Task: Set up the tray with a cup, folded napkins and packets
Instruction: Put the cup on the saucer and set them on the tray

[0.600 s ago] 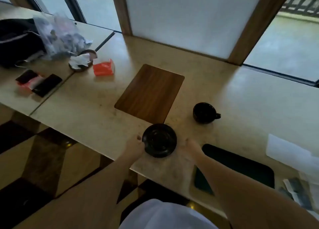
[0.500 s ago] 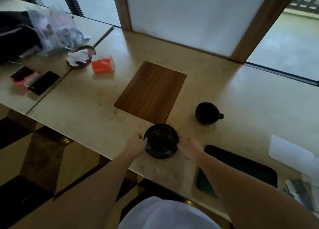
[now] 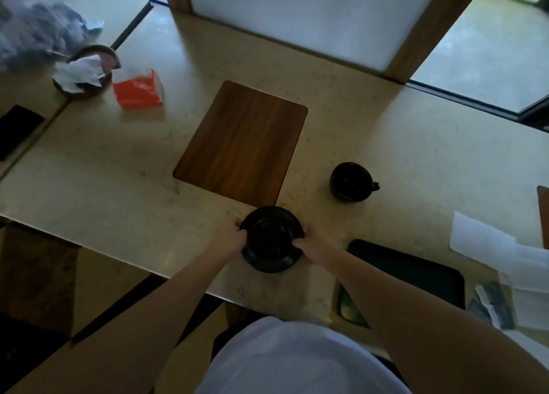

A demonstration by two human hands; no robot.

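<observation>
Clasping the black saucer (image 3: pixel 271 239) at the table's near edge, my left hand (image 3: pixel 227 239) and right hand (image 3: pixel 310 246) pinch opposite rims; uneven lifting could tip it floorward, short of the wooden tray (image 3: pixel 242 144).

Two bare forearms, no sleeves visible, no watch or rings that can be made out. Left hand (image 3: pixel 228 239) and right hand (image 3: pixel 312 245) bare, no gloves. White garment (image 3: pixel 297 361) covers the torso at bottom of frame, plain, smooth fabric, no print or markings visible.
</observation>
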